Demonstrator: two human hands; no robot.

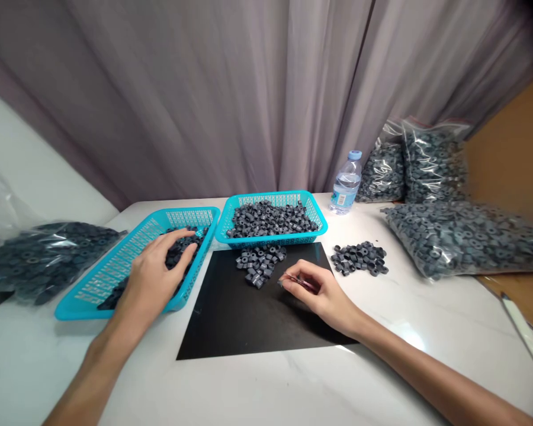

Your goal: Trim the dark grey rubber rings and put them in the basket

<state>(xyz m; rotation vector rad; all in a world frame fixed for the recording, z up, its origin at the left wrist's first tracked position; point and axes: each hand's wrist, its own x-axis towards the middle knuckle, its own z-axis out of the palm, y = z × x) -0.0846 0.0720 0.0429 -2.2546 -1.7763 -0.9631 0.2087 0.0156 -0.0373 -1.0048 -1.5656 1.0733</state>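
My left hand (153,269) reaches into the left blue plastic basket (135,236), thumb and fingers apart, over the small dark grey ring-shaped parts (177,251) lying there. Whether its fingertips touch them I cannot tell. Above a black mat (240,325), my right hand (313,290) is closed in a pinch around a thin tool (308,284), whose exact kind is hard to make out. A small grey part (280,283) shows at its fingertips. Just left of this hand, a small pile of grey parts (260,263) rests on the mat.
A second blue basket (270,239) full of grey parts stands behind the mat. More parts (359,258) lie loose on the white table at right. A water bottle (346,183) and clear bags of parts (466,236) are behind. Another bag (48,254) sits far left.
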